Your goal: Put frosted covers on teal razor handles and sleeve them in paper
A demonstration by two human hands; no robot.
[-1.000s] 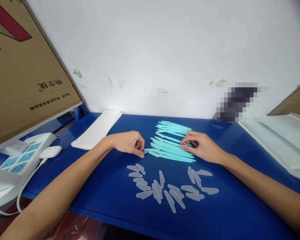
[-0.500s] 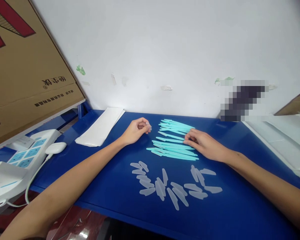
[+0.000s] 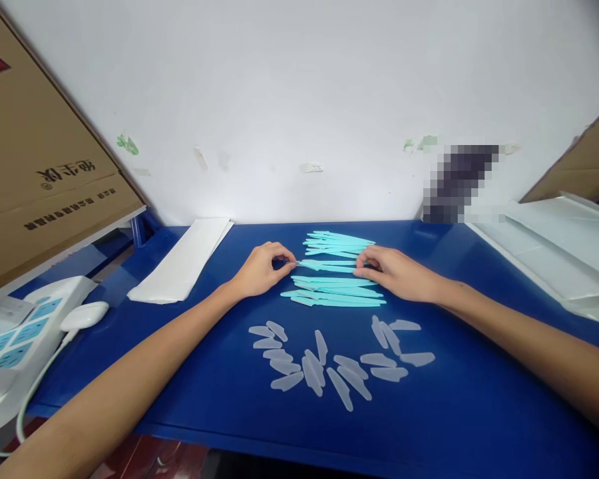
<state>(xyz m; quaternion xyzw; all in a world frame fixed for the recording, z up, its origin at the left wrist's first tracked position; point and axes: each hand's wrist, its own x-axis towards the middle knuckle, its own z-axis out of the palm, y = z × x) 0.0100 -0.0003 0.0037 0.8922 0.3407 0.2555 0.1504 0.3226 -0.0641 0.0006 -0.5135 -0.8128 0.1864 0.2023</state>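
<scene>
A row of several thin turquoise plastic sticks lies across the middle of the blue table. My left hand is pinched at the left tip of one turquoise stick, with a small clear cap at its fingertips. My right hand has its fingers closed on the right end of the same stick. Several translucent caps lie scattered in front of the sticks, nearer to me.
A white paper sleeve lies at the back left of the table. A large cardboard box leans at the left, above a white power strip with a plug and cable. White trays stand at the right.
My left hand lifted from the near end of the stick row, carried a clear cap back, then came to the tip of a stick farther back. My right hand shifted slightly back.
</scene>
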